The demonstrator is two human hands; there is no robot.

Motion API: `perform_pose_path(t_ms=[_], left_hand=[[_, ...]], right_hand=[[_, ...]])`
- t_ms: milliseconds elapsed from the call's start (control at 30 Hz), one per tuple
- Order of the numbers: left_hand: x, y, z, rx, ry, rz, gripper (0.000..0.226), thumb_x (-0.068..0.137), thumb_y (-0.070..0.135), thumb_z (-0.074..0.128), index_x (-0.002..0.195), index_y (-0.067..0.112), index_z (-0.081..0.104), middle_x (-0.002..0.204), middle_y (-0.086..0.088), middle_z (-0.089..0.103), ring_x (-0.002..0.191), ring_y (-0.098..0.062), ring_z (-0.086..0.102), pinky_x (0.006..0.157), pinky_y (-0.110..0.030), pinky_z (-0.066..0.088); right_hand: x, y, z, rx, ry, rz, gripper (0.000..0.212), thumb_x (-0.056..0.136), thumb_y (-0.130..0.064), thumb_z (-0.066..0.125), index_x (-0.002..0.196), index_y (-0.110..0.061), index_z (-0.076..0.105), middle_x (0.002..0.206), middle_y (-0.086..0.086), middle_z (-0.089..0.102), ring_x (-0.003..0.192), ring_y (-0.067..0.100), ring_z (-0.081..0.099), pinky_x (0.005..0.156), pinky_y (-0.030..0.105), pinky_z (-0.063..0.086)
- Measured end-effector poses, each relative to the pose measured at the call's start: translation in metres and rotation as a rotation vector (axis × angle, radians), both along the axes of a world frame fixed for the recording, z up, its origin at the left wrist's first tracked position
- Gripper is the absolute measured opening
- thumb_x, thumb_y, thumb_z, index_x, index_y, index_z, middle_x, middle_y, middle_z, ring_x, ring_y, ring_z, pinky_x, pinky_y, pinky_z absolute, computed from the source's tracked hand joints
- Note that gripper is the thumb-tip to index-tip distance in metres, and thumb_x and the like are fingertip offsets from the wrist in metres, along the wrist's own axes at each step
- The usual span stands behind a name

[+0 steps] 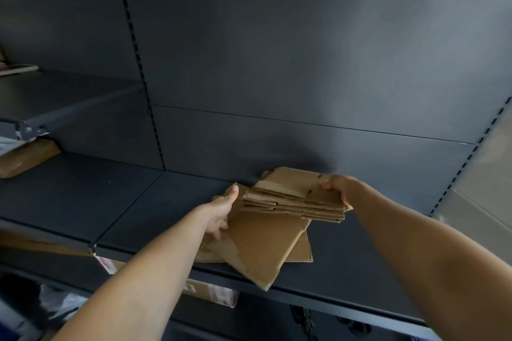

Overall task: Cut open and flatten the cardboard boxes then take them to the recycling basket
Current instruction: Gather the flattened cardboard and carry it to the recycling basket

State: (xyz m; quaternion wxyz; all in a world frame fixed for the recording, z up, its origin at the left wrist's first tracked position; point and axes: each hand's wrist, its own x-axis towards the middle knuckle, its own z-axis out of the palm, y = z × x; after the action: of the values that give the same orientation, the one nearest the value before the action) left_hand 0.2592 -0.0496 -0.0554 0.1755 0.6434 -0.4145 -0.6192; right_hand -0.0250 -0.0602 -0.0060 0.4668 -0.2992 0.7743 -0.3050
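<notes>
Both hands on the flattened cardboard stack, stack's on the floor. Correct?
Not the floor. The head view shows the flattened cardboard stack resting on the dark shelf. The rest holds: the left hand and the right hand both grip it.

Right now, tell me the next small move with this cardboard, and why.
Probably square the stack onto the sheets, then lift everything together. The right hand pinches the folded stack's right end, the left hand holds the sheets' left edge, and the sheets lie askew on the shelf, overhanging its front. All looks already flattened.
</notes>
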Motion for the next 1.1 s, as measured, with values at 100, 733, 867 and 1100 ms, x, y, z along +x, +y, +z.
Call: perform_pose_path(t_ms=[100, 733, 867, 1100], left_hand=[[0.006, -0.002, -0.004, -0.165, -0.230, 0.021, 0.061, 0.098, 0.033, 0.053, 0.147, 0.008, 0.029, 0.145, -0.015, 0.042, 0.120, -0.029, 0.054, 0.097, -0.043, 0.049], [0.051, -0.006, -0.046, -0.178, -0.729, -0.020, 0.092, 0.073, 0.057, 0.074, 0.142, 0.008, 0.037, 0.147, -0.014, 0.039, 0.134, -0.032, 0.037, 0.108, -0.036, 0.034], [0.056, -0.001, -0.047, -0.116, -0.490, 0.076, 0.075, 0.083, 0.034, 0.074, 0.140, 0.001, 0.037, 0.142, -0.015, 0.045, 0.129, -0.031, 0.044, 0.102, -0.038, 0.042], [0.065, 0.006, -0.047, -0.039, -0.300, 0.189, 0.049, 0.090, 0.031, 0.066, 0.126, 0.002, 0.051, 0.125, -0.013, 0.056, 0.114, -0.030, 0.054, 0.087, -0.039, 0.052]], right_hand=[[-0.003, 0.003, -0.001, -0.090, 0.023, -0.043, 0.032, 0.086, -0.006, 0.068, 0.115, 0.001, 0.056, 0.111, 0.016, 0.060, 0.103, 0.030, 0.060, 0.084, 0.036, 0.047], [0.007, 0.013, -0.039, -0.078, -0.095, -0.028, 0.038, 0.084, -0.013, 0.071, 0.115, 0.000, 0.055, 0.109, 0.018, 0.062, 0.089, 0.032, 0.061, 0.078, 0.037, 0.047], [0.013, 0.017, -0.038, -0.084, -0.112, -0.016, 0.040, 0.084, -0.015, 0.071, 0.118, 0.000, 0.054, 0.110, 0.017, 0.062, 0.089, 0.032, 0.060, 0.078, 0.037, 0.046], [0.019, 0.024, -0.025, -0.118, -0.143, 0.012, 0.044, 0.085, -0.019, 0.070, 0.121, 0.000, 0.052, 0.110, 0.017, 0.063, 0.091, 0.031, 0.062, 0.077, 0.038, 0.048]])
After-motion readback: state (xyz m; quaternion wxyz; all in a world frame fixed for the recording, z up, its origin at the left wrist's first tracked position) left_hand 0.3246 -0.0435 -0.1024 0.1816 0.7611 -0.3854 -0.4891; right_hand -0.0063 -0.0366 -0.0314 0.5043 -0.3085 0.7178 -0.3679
